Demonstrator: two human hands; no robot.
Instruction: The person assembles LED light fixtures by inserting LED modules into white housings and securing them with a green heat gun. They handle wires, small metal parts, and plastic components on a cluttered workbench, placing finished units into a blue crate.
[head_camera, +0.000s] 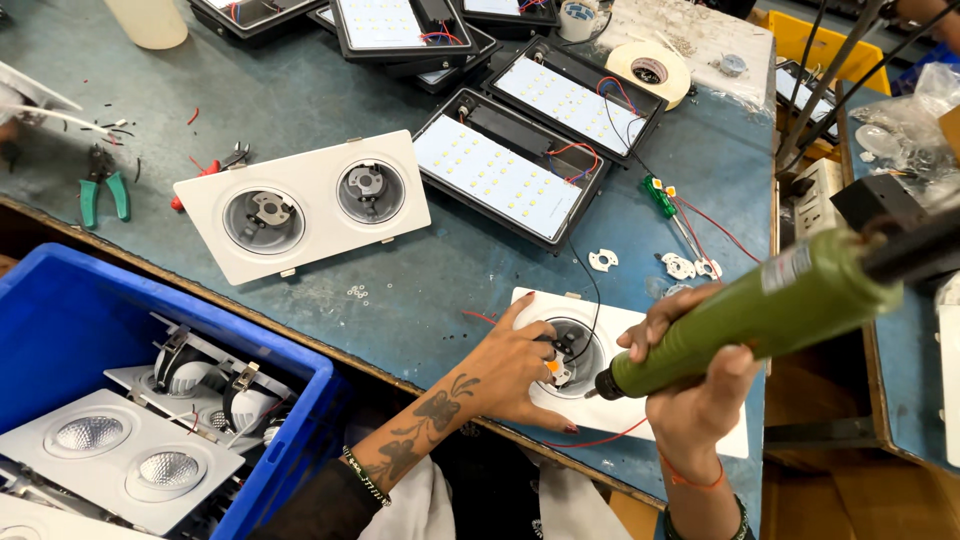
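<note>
My right hand (700, 385) grips a green electric screwdriver (760, 310), its tip pointing down-left into the round opening of a white twin downlight housing (610, 405) at the table's near edge. My left hand (515, 365) rests on that housing, fingers at the opening's left rim, pinching a small orange-tipped part with black wires. A second white twin housing (300, 205) lies apart at mid-left, both round sockets facing up.
A blue crate (60, 320) with finished white downlights sits lower left. Black-framed LED panels (500, 175) lie behind. Green-handled pliers (103, 190), a green test pen (660, 195), small white holders (603, 260), a tape roll (650, 68) and loose screws are scattered around.
</note>
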